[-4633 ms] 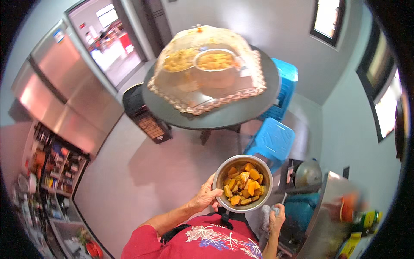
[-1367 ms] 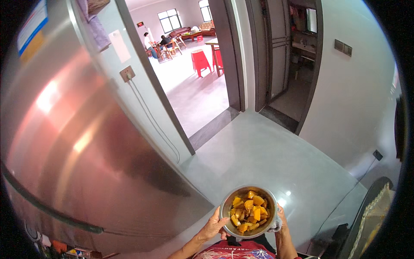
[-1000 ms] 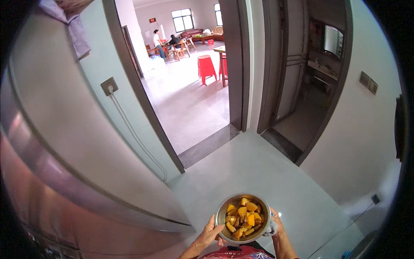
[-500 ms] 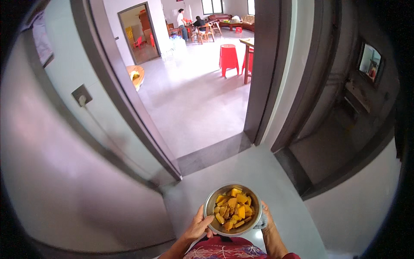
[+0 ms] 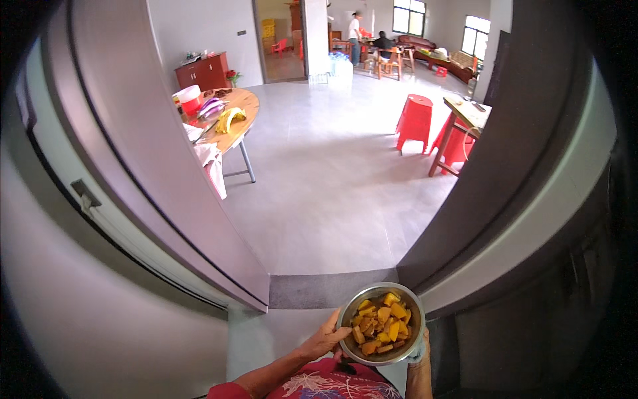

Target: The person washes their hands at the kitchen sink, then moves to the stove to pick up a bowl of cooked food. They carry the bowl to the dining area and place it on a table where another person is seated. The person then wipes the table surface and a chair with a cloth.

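Observation:
A round steel bowl (image 5: 367, 296) is held low in front of my body. Chunks of orange-yellow pumpkin (image 5: 392, 312), mixed with browner pieces, lie inside it. My left hand (image 5: 329, 336) grips the bowl's left side, its thumb over the rim and its fingers partly hidden underneath. On the right side my right hand (image 5: 424, 349) holds the bowl, mostly hidden behind it. A greyish cloth (image 5: 417, 354) shows between that hand and the metal.
Door frames flank me, with a dark threshold (image 5: 319, 290) ahead. Beyond, a round wooden table (image 5: 242, 103) holds bananas (image 5: 230, 120) and eggplants. Red stools (image 5: 415, 123) stand beside another table (image 5: 468, 113) at right. Two people (image 5: 355, 33) are at the far end.
I have moved forward to the doorway and the view has turned, bringing the threshold closer and more of the room into sight. Both hands still hold the bowl.

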